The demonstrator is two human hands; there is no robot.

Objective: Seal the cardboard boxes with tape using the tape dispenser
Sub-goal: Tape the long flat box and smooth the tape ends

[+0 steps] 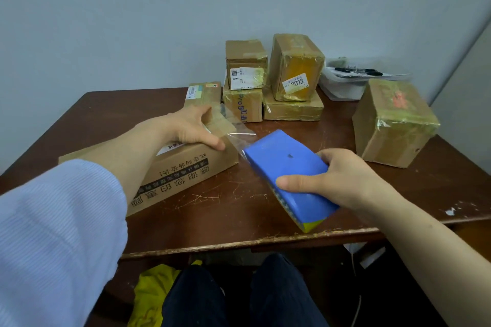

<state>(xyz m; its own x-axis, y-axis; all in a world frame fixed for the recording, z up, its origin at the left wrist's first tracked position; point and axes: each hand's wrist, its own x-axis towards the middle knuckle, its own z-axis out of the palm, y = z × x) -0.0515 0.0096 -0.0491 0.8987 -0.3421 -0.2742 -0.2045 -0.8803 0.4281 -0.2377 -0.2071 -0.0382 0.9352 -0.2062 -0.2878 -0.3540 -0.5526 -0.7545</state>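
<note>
1. A long box (170, 167) lies on the brown tabletop (228, 210), printed side toward the person; all places below are given from this box.
2. The left hand (196, 127) rests flat on the box's top at its far end, fingers spread and thumb along the top edge; its grip is released, pressing down and clasping nothing.
3. Just right of the box's far end, the blue dispenser (287, 172) is tilted over the tabletop, with a yellow part at its near end.
4. The right hand (340, 180) has its grip clenched around the dispenser, thumb across the blue top, fingers behind.
5. A clear strip of tape (239, 135) stretches from the dispenser's far end to the box top beside the left hand.
6. Beyond the box's far end stand stacked taped boxes (273, 79), one labelled 3013.
7. Far right of the box sits another taped box (393, 125); behind that one lies a white bag (348, 82).
</note>
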